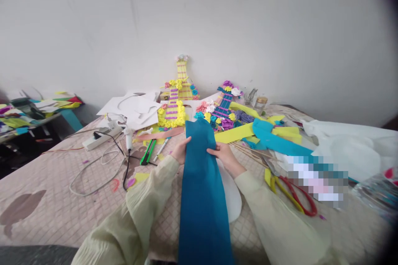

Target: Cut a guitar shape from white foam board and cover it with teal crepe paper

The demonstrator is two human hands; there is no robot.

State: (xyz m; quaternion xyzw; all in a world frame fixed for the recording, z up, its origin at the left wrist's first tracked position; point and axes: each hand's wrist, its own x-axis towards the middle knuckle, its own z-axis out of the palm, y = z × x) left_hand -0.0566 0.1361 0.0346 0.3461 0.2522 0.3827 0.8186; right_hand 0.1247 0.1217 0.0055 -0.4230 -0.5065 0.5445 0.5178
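Observation:
A long teal felt strip [202, 190] runs from the bottom edge up the middle of the view. My left hand [180, 151] grips its left edge near the top, fingers closed on the cloth. My right hand [224, 155] pinches the right edge at about the same height. Under the strip lies a white rounded foam shape [232, 196]. Both arms wear pale cream sleeves.
Two flower-decorated guitar crafts [175, 103] [224, 105] lean at the wall. Yellow and teal felt scraps [264, 132], red-and-yellow scissors [295, 194], a green utility knife [148, 151], a glue gun [128, 137], a power strip [98, 139], cables and white plastic [351, 145] lie about.

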